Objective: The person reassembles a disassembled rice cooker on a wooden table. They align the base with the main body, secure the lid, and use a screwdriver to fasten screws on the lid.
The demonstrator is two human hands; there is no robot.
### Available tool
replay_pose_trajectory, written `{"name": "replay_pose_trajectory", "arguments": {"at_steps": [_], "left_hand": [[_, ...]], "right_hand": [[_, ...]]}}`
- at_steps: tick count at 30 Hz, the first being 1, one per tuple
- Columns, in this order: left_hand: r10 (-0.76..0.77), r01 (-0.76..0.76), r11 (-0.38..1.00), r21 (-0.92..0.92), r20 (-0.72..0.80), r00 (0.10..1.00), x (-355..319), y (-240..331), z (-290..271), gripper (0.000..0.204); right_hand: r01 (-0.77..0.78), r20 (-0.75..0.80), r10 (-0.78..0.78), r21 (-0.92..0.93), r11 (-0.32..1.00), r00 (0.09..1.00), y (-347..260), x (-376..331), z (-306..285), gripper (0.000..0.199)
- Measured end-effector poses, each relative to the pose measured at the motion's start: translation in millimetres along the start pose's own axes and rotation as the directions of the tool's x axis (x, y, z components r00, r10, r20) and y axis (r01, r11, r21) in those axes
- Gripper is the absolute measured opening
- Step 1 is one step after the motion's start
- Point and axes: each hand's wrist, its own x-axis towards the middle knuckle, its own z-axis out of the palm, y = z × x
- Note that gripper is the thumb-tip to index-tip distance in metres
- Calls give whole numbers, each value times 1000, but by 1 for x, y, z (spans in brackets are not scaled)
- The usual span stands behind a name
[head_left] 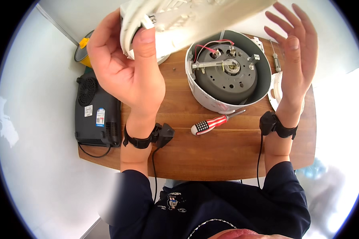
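Note:
My left hand (127, 67) grips the edge of a large white plastic base cover (191, 24), thumb on the near side, holding it up over the far part of the table. My right hand (297, 51) is raised at the right with its fingers apart and nothing in it. Below and between the hands stands an open round appliance body (231, 77), probably a rice cooker turned bottom up. A grey metal pan, a metal strip and red and white wires show inside it. In front of it lies a screwdriver (211, 124) with a red, white and black handle.
A black appliance with a fan grille (97, 113) lies at the left of the wooden table (211, 159). Behind it is a yellow and grey round container (83, 53). A grey-handled screwdriver (276, 61) and a white round part (276, 93) are at the right.

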Motion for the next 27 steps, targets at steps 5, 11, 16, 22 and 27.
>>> {"name": "replay_pose_trajectory", "arguments": {"at_steps": [5,11,16,22,27], "left_hand": [[357,-415,834,364,219,908,3,-4,-13,38],[602,-706,686,177,406,687,21,-6,11,42],[796,-839,538,82,277,538,27,-32,22,34],[834,-858,508,70,210,511,23,-43,26,26],[744,-797,596,102,303,595,18,-40,14,32]], "right_hand": [[286,266,-291,58,957,919,30,-12,-15,89],[424,409,-316,-208,881,856,68,-5,-27,68],[439,483,-278,-259,860,830,72,-3,-34,51],[559,438,-392,-366,744,809,81,-7,-21,39],[542,388,-417,-308,782,822,91,2,-40,40]]}}
